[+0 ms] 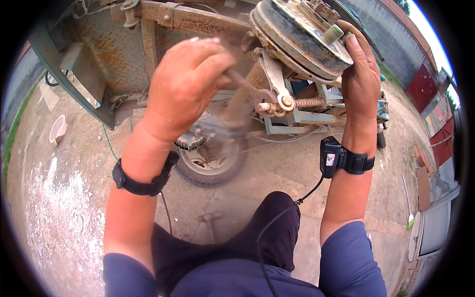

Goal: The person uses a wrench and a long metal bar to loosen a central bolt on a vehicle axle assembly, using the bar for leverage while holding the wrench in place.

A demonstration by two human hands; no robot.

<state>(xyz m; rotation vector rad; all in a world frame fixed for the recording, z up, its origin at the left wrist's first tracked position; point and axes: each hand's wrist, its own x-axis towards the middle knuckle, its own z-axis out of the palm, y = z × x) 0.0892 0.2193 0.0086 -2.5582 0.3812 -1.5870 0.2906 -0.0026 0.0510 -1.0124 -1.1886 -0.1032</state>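
Blur softened the left hand's grip (185,81) and the rod-like tool (242,83) in it, whose upper end lay hidden inside and whose kind could not be told. The upper edge cut off the drum (304,42), and some of the right hand's grip (363,81) was out of sight, so its hold was unclear. The wheel (210,168) was smeared and partly covered by metal parts (192,140), and the hammer (210,217) was blurred.

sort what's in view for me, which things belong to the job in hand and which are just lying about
Likely in the job:
- metal drum, right hand against it
- blurred bar at the left hand
- lever and spring by the drum

Seemingly just lying about:
- pink bowl
- long-handled tool with green end
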